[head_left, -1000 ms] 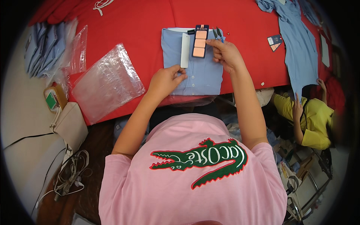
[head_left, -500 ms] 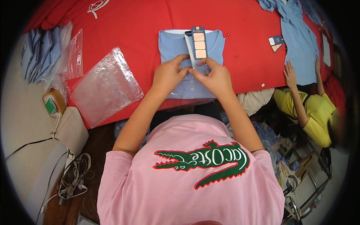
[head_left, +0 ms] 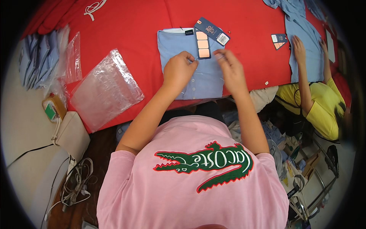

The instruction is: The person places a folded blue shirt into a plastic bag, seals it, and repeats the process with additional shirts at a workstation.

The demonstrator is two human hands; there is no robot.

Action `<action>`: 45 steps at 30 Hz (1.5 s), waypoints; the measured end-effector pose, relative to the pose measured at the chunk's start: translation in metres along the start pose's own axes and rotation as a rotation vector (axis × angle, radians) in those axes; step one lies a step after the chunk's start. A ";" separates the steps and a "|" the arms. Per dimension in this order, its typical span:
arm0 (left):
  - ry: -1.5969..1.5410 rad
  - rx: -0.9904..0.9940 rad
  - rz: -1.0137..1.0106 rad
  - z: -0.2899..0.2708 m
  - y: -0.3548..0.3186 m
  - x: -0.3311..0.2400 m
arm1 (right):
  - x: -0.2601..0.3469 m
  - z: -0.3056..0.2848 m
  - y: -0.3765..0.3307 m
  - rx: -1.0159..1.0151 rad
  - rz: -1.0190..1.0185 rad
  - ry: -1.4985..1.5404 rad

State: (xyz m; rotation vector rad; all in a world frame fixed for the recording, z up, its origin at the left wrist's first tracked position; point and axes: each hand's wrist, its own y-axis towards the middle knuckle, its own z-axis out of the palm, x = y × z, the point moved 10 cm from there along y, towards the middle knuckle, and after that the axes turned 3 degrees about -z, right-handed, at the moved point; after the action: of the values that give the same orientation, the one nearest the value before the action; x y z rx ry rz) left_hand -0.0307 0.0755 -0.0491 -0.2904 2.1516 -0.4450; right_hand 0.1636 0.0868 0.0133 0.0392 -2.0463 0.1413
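A folded light blue shirt [head_left: 173, 44] lies in front of me, collar end away, its lower part under a shiny clear film. Two dark blue hang tags rest on it: one with pale orange squares [head_left: 203, 45] lies lengthwise, the other with a white barcode label [head_left: 212, 31] slants toward the upper right. My left hand [head_left: 179, 72] is closed over the shirt's middle, its fingertips just below the lengthwise tag; what they pinch is too small to tell. Over the shirt's right edge, my right hand [head_left: 231, 72] has bent, slightly parted fingers, with nothing visible in them.
A clear plastic bag [head_left: 108, 91] lies left on the red tablecloth [head_left: 145, 38]. Beyond it are bagged blue garments [head_left: 38, 63]. At right, a co-worker's hands rest on another blue garment [head_left: 305, 45] with a hang tag [head_left: 279, 41]. Cables [head_left: 78, 187] hang lower left.
My hands have parted, the right moving right and up. A narrow white strip between them no longer shows, and the slanted tag with the barcode label has come into view.
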 end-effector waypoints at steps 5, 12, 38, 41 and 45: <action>-0.329 0.073 -0.040 0.005 0.004 0.017 | 0.008 0.034 -0.018 0.085 -0.043 -0.212; -0.586 0.137 -0.097 0.007 -0.006 0.019 | 0.004 0.037 -0.021 0.161 -0.030 -0.246; -0.609 0.073 -0.086 0.001 -0.013 0.014 | 0.000 0.032 -0.023 0.136 0.058 -0.125; -0.610 0.098 -0.134 0.000 -0.015 0.015 | -0.005 0.031 -0.023 0.089 0.043 -0.123; -0.208 -0.022 -0.012 -0.034 -0.014 0.018 | -0.014 0.013 -0.019 -0.045 0.068 -0.053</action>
State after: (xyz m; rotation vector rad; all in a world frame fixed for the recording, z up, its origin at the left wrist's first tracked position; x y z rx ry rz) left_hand -0.0680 0.0636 -0.0383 -0.3465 1.9540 -0.3808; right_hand 0.1606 0.0661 -0.0035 -0.0548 -2.1040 0.1374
